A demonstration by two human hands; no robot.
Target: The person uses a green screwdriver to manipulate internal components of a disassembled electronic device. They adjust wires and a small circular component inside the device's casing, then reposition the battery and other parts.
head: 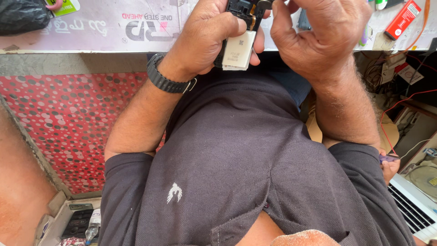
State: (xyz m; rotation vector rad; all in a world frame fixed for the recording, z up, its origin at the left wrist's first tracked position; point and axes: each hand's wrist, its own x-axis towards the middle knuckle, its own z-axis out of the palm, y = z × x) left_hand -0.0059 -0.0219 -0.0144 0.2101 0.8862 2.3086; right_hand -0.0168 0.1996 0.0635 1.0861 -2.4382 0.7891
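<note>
My left hand (200,36), with a black band on its wrist, grips an opened black phone (243,11) from the left side. The phone's back is off, and a white battery (238,49) shows below my thumb. My right hand (318,32) is curled at the phone's upper right, thumb beside it. The fingertips are cut off by the frame's top edge, so whether they pinch anything is hidden. Both hands hover over the counter's near edge (91,45), above my dark polo shirt (236,150).
A white printed sheet (114,23) covers the counter, with a black bag (22,16) at its far left and a red box (403,19) at the right. Red dotted panel (63,123) below. Tangled wires (400,105) and a white grille (412,205) lie right; a box of parts (77,223) is lower left.
</note>
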